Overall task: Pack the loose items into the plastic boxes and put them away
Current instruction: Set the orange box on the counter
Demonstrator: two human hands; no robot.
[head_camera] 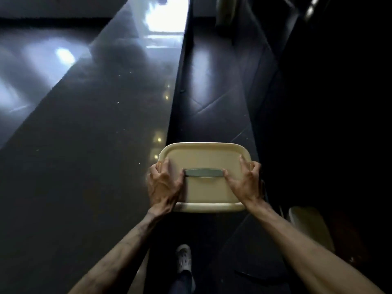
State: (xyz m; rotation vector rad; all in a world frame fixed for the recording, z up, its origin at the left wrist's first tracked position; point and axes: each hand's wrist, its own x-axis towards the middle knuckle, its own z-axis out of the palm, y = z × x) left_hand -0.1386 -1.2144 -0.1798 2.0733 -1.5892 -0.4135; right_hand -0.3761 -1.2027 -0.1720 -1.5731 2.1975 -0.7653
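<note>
Scene dark, blurred; box contents hidden under shut lid. Cream rectangular plastic box with grey-green handle strip on lid held in air, over edge of dark glossy counter and dark floor. Left hand grasping box's left side, right hand grasping right side, thumbs on lid. Pale clog-shod foot below. Beige object at right, unclear.

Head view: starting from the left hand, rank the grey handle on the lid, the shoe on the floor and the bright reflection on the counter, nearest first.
From the left hand:
1. Grey handle, at the thumb tip, mid-lid on the beige box.
2. Shoe, below, between the forearms.
3. Bright reflection, top of frame, far end of the counter.
</note>
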